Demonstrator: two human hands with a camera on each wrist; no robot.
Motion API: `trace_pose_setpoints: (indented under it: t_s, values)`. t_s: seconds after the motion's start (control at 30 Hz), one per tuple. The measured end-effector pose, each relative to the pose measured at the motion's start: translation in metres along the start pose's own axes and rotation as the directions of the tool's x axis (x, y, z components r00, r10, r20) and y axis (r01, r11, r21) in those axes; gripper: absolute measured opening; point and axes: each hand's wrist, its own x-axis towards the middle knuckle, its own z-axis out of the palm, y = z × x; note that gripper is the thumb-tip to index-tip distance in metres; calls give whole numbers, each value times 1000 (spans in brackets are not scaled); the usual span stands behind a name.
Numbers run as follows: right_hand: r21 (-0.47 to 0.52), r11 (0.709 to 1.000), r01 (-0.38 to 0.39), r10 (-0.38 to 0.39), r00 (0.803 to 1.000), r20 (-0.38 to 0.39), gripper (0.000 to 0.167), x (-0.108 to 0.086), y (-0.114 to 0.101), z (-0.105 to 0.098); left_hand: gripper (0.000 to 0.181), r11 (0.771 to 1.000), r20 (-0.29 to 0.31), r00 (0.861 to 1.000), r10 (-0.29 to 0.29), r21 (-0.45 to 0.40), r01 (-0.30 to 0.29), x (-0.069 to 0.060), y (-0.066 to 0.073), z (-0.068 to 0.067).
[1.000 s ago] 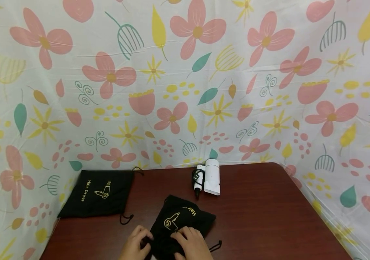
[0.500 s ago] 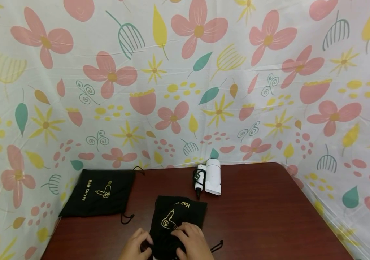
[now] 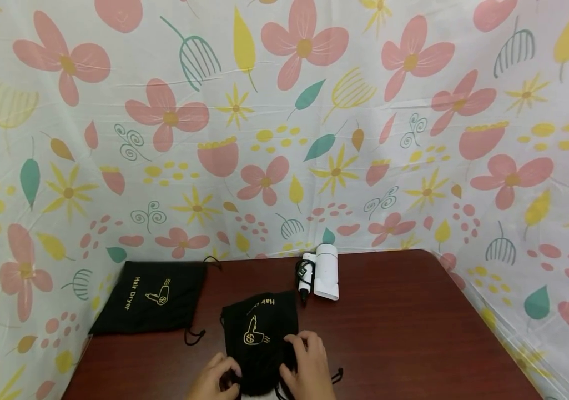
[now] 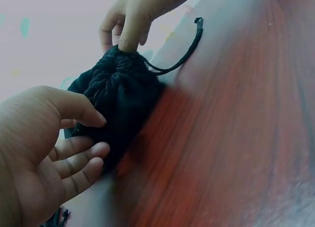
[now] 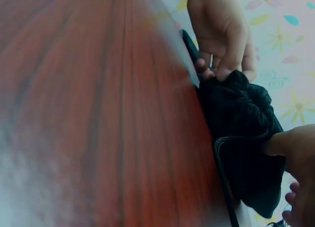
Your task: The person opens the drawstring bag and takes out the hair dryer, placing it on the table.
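A black drawstring bag (image 3: 259, 339) lies near the table's front, its gold hair-dryer print facing up. In the head view my left hand (image 3: 217, 378) pinches its near left side; my right hand (image 3: 309, 364) grips its right side, fingertips on the cloth. Both wrist views show the bag's mouth gathered into pleats. In the left wrist view the left hand (image 4: 54, 148) has its thumb on the cloth, and a drawcord (image 4: 182, 59) sticks out beside the right hand (image 4: 140, 15). What is inside the bag is hidden.
A second black bag (image 3: 151, 297) printed "Hair Dryer" lies flat at the table's left. A white hair dryer (image 3: 326, 272) with a black cord wound on its handle lies at the back edge. Flower-printed sheeting (image 3: 284, 139) surrounds the dark red-brown table (image 3: 404, 333).
The bag has turned and shifted left, so its far end now points more straight away from me. My right hand has slid along its right side; the left hand has shifted slightly right.
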Motion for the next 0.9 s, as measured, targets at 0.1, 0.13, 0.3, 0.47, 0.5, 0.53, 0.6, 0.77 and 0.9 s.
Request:
trace_pose_setpoints:
  t_s: [0.1,0.13,0.3,0.47,0.5,0.53,0.6,0.77,0.9]
  values:
    - [38,999,-21,20,999,26,45,2,2,-2,14,1000,-44,999,21,8,-21,1,1,4]
    - [66,998,-26,23,999,46,42,3,2,-4,15,999,-64,998,25,23,-23,1,1,5]
    - [214,976,-45,18,992,128,34,2,1,-8,22,996,-112,994,14,86,-4,-1,8,10]
    - [299,954,-16,-19,993,116,27,-2,-3,-13,21,999,-96,995,22,33,-19,-3,18,12]
    - [305,952,-3,-31,993,109,25,-3,-3,-13,21,999,-104,994,41,32,-38,-4,19,12]
    - [306,952,15,-48,994,102,24,-3,-3,-14,22,997,-117,991,67,37,-63,-4,20,13]
    - [292,955,57,-86,992,88,24,-4,-3,-14,26,990,-151,979,135,65,-127,-4,19,16]
    - [240,961,139,-169,979,111,31,-5,-1,-13,38,927,-216,913,347,229,-298,-1,10,21]
    - [212,965,153,-188,969,158,35,-5,0,-13,39,870,-204,875,438,340,-356,1,5,23]
